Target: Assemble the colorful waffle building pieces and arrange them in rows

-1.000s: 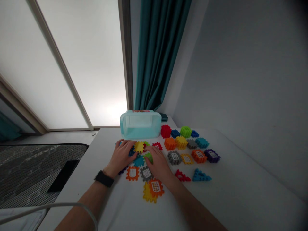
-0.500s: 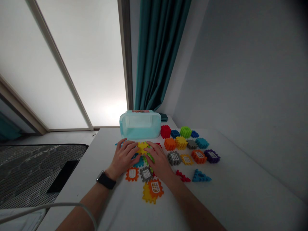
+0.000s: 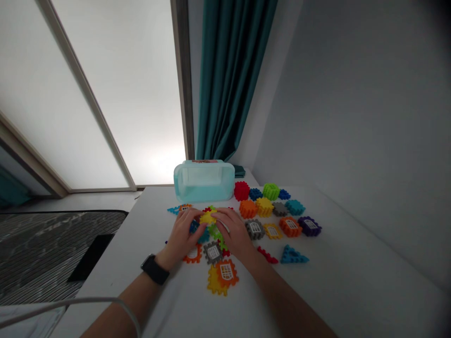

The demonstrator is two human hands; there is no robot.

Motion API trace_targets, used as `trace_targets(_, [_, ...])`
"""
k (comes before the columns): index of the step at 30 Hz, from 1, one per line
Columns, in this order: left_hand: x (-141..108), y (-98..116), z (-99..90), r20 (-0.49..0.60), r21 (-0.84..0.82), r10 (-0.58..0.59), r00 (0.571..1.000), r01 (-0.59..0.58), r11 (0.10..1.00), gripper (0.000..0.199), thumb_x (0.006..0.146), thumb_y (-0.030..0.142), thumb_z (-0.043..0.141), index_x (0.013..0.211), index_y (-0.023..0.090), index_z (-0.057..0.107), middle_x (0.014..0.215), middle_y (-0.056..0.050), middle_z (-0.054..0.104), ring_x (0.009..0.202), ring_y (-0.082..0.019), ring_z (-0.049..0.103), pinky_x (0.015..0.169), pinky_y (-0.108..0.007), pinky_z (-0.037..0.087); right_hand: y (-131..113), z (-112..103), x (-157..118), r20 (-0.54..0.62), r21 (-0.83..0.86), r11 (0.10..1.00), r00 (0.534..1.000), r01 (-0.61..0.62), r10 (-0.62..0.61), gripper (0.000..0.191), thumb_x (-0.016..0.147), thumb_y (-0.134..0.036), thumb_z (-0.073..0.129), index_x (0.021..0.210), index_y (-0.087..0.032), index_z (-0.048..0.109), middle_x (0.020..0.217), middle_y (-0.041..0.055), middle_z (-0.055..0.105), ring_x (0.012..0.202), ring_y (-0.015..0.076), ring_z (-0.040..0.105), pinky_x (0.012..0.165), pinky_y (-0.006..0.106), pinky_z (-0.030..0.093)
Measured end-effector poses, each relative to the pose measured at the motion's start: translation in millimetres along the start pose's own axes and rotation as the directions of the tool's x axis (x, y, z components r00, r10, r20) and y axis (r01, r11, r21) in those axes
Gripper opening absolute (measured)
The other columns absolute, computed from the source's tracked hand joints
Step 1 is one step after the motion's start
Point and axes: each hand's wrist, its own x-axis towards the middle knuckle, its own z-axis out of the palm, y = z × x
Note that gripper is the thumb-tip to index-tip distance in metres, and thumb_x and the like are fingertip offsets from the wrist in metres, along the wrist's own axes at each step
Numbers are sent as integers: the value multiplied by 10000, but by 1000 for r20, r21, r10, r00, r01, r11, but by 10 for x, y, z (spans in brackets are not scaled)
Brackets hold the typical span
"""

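Note:
Between my two hands is a yellow toothed building tile [image 3: 207, 217], gripped at its sides by the fingers. My left hand [image 3: 183, 234], with a dark watch [image 3: 155, 269] on the wrist, pinches its left edge. On the other side my right hand [image 3: 232, 232] has its fingers on the right edge. Below and around the hands lie loose tiles: a lime green tile [image 3: 214, 231], a teal one [image 3: 202, 235], a grey window tile [image 3: 212, 253] and an orange window tile [image 3: 193, 254]. Nearer me, another orange window tile [image 3: 227, 272] overlaps a yellow tile [image 3: 215, 284]. Fingers partly cover the pile.
A translucent light-blue bin [image 3: 204, 185] lies on its side at the back of the white table [image 3: 176, 300]. Sorted stacks, such as the red stack [image 3: 241, 190] and purple window stack [image 3: 310, 226], stand to the right. A blue triangle stack [image 3: 293, 255] lies nearer. A cable [image 3: 105, 299] crosses lower left.
My fingers have closed in around the yellow tile, which now looks tilted. The left fingers have drawn back, showing an orange and a blue piece behind them. The view has shifted slightly.

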Motion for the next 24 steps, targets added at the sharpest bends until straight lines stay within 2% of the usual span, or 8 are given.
trace_targets(5, [12,57,21,66,-180,-103,993,113,977,188,1008,299,468,1101,212,605,988,-61,669,917,-202,640,832,-339,504,-21,-28,39,-27,79,995,998,-53,56,237,1010,-270,475,1070,-228,700,1068,87,704,1046,220,650,936,378,538])
trace_targets(8, [12,40,28,62,-188,-144,988,153,970,186,1010,305,459,1068,209,607,967,-56,666,892,-196,646,827,-336,508,-56,-13,59,-54,123,977,982,-176,183,239,992,-310,497,1006,-208,712,995,87,730,972,230,674,890,384,552])
trace_targets(11, [-4,-4,27,54,-152,-180,982,186,971,209,1010,311,452,1135,209,584,914,-44,660,854,-195,646,823,-347,512,-65,20,63,-74,202,927,939,-315,335,257,962,-346,526,1000,-184,722,996,96,756,937,240,698,871,395,565])
trace_targets(13, [-20,-39,27,79,-96,-154,985,161,982,298,984,330,505,1257,214,539,926,-44,661,863,-207,644,845,-373,513,-53,42,59,-59,274,886,913,-374,404,275,941,-363,545,1033,-180,728,1031,98,766,949,244,710,876,400,572])
trace_targets(17, [-41,-97,37,130,76,-39,991,29,997,641,851,384,707,1409,220,439,1091,-87,661,959,-260,634,907,-444,500,-28,62,45,14,381,823,893,-422,451,307,928,-367,552,1108,-187,724,1090,98,765,983,251,720,890,414,579])
trace_targets(20, [-33,-123,41,132,162,6,991,-27,986,573,857,386,713,1360,227,492,1166,-101,643,1021,-279,625,920,-450,498,-31,52,42,24,380,825,896,-419,444,325,928,-350,550,1161,-196,716,1113,98,759,975,244,719,897,416,577])
trace_targets(24, [-20,-144,35,141,206,31,990,-60,977,482,864,409,718,1277,223,552,1144,-93,638,1027,-280,623,902,-431,505,-47,27,46,17,331,852,905,-405,424,339,925,-333,547,1193,-203,710,1021,78,767,878,217,713,866,393,579])
